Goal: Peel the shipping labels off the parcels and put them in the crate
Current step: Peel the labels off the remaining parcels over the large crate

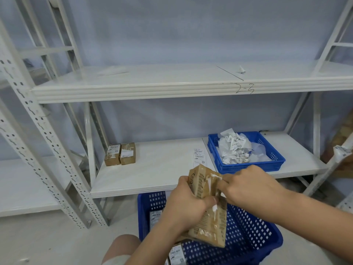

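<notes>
We see a brown parcel [209, 217] held upright between both hands, over a big blue basket [252, 238] that sits at 6 o'clock from them. The left hand [183, 205] grips the parcel's 9 o'clock side, with its fingers curled round the edge. The right hand [246, 186] comes in from 3 o'clock and pinches a white label scrap [214, 177] near the parcel's top. More torn white bits cling to the parcel's face. At 1 o'clock from the hands, a smaller blue crate [248, 168] stands on the white shelf [152, 169], with a heap of peeled labels [236, 148] in it. 1 flat label [199, 157] lies just beside the crate at its 9 o'clock. 2 small boxes [120, 153] stand touching at 10 o'clock, well apart from the hands.
</notes>
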